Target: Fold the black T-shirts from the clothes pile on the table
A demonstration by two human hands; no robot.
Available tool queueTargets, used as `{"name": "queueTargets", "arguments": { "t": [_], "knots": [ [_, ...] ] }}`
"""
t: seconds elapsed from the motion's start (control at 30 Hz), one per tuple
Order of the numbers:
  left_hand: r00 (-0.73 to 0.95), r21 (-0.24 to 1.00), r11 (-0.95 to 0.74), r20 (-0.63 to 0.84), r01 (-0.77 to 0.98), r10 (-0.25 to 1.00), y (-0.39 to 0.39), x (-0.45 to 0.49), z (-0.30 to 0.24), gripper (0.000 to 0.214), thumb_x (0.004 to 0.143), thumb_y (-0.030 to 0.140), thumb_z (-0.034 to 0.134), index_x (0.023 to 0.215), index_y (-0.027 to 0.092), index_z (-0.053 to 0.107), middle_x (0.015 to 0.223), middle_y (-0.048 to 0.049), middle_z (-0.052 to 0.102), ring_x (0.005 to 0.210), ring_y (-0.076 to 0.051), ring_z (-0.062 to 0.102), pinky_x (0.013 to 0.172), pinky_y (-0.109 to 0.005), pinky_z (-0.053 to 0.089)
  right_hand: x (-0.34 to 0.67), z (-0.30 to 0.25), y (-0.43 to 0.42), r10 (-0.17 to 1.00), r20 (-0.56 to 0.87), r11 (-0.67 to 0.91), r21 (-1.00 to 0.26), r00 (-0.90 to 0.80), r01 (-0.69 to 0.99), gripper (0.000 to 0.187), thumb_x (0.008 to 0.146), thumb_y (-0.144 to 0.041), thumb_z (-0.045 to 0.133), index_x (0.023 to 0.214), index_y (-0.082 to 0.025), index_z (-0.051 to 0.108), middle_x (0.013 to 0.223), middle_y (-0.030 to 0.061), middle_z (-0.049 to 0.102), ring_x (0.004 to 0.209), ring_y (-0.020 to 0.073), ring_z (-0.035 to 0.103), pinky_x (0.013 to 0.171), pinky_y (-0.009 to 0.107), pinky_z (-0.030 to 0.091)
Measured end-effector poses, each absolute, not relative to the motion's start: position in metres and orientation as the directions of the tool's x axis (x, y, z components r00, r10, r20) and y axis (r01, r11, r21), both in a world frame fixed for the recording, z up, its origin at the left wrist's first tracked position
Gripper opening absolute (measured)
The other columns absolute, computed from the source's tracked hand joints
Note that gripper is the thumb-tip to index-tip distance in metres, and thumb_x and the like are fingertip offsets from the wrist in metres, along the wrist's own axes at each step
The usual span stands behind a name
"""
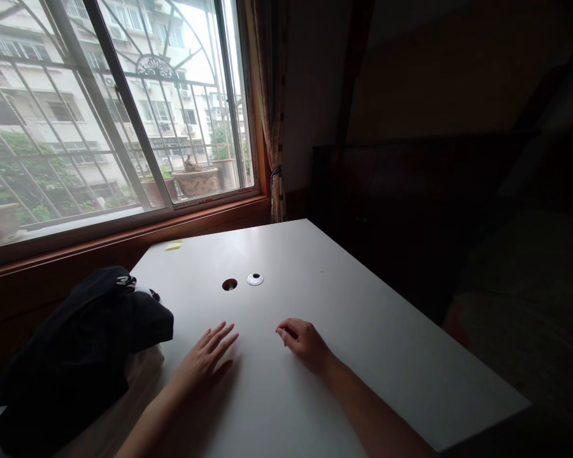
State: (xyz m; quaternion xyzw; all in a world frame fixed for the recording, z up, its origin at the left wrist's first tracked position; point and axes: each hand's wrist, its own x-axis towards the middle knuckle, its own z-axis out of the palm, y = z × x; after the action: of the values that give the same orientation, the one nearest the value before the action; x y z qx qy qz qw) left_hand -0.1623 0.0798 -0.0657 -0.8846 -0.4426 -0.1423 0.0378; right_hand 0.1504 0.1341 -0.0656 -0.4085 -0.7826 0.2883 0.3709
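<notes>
My left hand (211, 350) is over the white table (363, 324), palm down, its fingers stretched out and spread, holding nothing. To its right, my right hand (303, 341) is curled, with the thumb and fingertips drawn together. Whatever those fingers may hold is hidden or too small to make out. Beyond both hands, a round hole (230, 285) is cut in the tabletop. A white round cable-hole cover (254, 279) with a dark opening lies just right of that hole. Neither hand touches the cover.
A heap of black cloth (90, 337) covers the table's left side, near my left forearm. Yellow tape (174, 245) sticks to the far left corner. Behind the table are a barred window (124, 114) and a tied curtain (277, 184). Dark furniture (386, 210) stands to the right.
</notes>
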Motion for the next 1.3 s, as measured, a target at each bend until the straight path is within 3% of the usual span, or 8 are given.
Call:
{"name": "queueTargets", "arguments": {
  "t": [0.17,0.53,0.83,0.97,1.07,1.17,1.3],
  "knots": [
    [0.521,0.086,-0.557,0.26,0.826,0.813,0.085,-0.16,-0.093,0.058,0.105,0.036,0.047,0.159,0.032,0.026,0.16,-0.0068,0.037,0.146,-0.03,0.035,0.119,-0.056,0.033,0.149,-0.065,0.133,0.841,0.352,0.521,-0.734,-0.411,0.436,0.019,0.095,-0.029,0.054,0.088,-0.021,0.069,0.081,0.0017,0.068,0.073,0.0171,0.06,0.068,0.029,0.044],
    [0.52,0.036,-0.53,0.15,0.847,0.841,0.077,-0.155,-0.092,0.063,0.105,0.052,0.041,0.16,0.034,0.017,0.165,-0.0032,0.022,0.15,-0.031,0.024,0.121,-0.059,0.026,0.148,-0.071,0.133,0.82,0.352,0.547,-0.712,-0.451,0.44,0.017,0.094,-0.028,0.055,0.088,-0.021,0.069,0.079,0.0009,0.067,0.073,0.0163,0.059,0.069,0.028,0.043],
    [0.514,0.091,-0.534,0.18,0.841,0.839,0.073,-0.152,-0.09,0.058,0.105,0.048,0.045,0.158,0.031,0.028,0.163,-0.0067,0.03,0.149,-0.033,0.028,0.119,-0.062,0.029,0.147,-0.07,0.133,0.803,0.32,0.559,-0.696,-0.502,0.451,0.018,0.095,-0.028,0.054,0.089,-0.021,0.069,0.084,0.0025,0.069,0.077,0.0175,0.062,0.072,0.029,0.044],
    [0.494,0.187,-0.567,0.325,0.802,0.806,0.077,-0.159,-0.093,0.049,0.103,0.033,0.049,0.151,0.027,0.042,0.147,-0.009,0.054,0.137,-0.029,0.048,0.114,-0.054,0.041,0.146,-0.07,0.134,0.801,0.314,0.558,-0.701,-0.51,0.445,0.017,0.095,-0.028,0.054,0.09,-0.021,0.069,0.084,0.0023,0.069,0.076,0.017,0.062,0.071,0.028,0.044],
    [0.432,0.284,-0.565,0.416,0.774,0.8,0.077,-0.165,-0.089,0.037,0.101,0.021,0.046,0.137,0.026,0.057,0.12,-0.0085,0.068,0.109,-0.023,0.064,0.093,-0.04,0.057,0.147,-0.07,0.134,0.797,0.313,0.561,-0.7,-0.516,0.442,0.017,0.095,-0.027,0.054,0.09,-0.021,0.069,0.083,0.0019,0.07,0.076,0.0168,0.062,0.072,0.028,0.044],
    [0.333,0.339,-0.526,0.486,0.78,0.808,0.077,-0.17,-0.085,0.036,0.099,0.013,0.041,0.124,0.023,0.064,0.097,-0.0069,0.067,0.088,-0.021,0.064,0.079,-0.035,0.058,0.147,-0.069,0.134,0.797,0.311,0.56,-0.7,-0.517,0.443,0.017,0.095,-0.027,0.054,0.09,-0.021,0.069,0.084,0.0019,0.07,0.076,0.0168,0.062,0.072,0.028,0.044],
    [0.288,0.4,-0.52,0.51,0.755,0.81,0.077,-0.172,-0.085,0.038,0.093,0.007,0.042,0.12,0.023,0.064,0.094,-0.0057,0.064,0.087,-0.02,0.064,0.078,-0.034,0.056,0.146,-0.069,0.134,0.794,0.311,0.563,-0.7,-0.523,0.439,0.017,0.095,-0.028,0.054,0.09,-0.021,0.069,0.084,0.002,0.07,0.076,0.0167,0.062,0.071,0.028,0.044]
  ]
}}
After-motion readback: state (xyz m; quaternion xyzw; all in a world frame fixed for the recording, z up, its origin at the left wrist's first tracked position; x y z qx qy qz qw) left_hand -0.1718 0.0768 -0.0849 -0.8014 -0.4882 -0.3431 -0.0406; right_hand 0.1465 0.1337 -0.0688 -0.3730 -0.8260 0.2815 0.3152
